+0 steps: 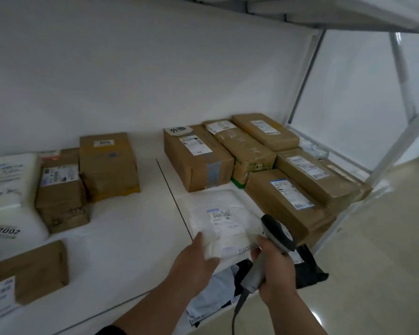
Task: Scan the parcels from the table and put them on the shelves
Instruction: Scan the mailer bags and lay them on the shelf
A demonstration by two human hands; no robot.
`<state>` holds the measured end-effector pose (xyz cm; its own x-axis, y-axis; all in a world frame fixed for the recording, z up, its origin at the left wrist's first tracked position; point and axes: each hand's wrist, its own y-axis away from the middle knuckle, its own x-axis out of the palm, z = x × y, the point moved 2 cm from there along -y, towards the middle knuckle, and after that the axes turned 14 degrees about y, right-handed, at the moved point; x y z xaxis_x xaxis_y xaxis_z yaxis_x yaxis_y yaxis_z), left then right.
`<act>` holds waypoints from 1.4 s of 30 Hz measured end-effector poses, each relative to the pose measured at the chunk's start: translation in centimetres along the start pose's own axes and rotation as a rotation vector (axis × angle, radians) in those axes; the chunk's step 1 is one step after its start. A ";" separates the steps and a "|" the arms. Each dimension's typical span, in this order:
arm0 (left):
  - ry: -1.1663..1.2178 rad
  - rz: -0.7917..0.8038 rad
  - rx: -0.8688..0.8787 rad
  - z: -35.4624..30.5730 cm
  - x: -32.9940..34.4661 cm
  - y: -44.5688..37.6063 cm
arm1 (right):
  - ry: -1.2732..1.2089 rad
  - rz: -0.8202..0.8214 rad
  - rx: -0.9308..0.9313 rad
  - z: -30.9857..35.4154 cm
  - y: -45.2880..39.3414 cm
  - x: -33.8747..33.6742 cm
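Under my left hand, fingers flat on its near edge, lies the white parcel; I'd slide it squarely between the boxes. Beside it, my right hand grips the scanner; I'd keep that clear.

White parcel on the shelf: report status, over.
Left hand on white parcel, fingers flat. Right hand grips scanner. Brown boxes crowd its right side.
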<state>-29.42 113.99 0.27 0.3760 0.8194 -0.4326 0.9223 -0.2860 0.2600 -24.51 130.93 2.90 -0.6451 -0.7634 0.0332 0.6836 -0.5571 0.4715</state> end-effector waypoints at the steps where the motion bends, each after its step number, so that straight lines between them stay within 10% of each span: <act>1: -0.093 0.003 0.020 -0.2 0.3 -0.4 | 0.031 0.006 0.008 0.3 -0.8 -0.1; 27: -0.464 -0.412 -0.084 -5.1 7.1 -2.7 | 0.344 0.180 -0.219 4.4 -6.5 -5.3; 33: 0.010 -0.321 0.041 -9.0 10.5 -3.5 | 0.199 -0.098 -0.380 7.6 -7.4 -9.7; 42: 0.735 0.090 -0.460 -12.1 17.9 -4.9 | 0.128 -0.156 -0.247 7.4 -11.3 -14.3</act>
<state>-28.33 136.09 1.73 0.1469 0.9615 0.2322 0.7047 -0.2664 0.6576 -25.54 150.57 3.65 -0.7110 -0.6889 -0.1412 0.6523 -0.7211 0.2336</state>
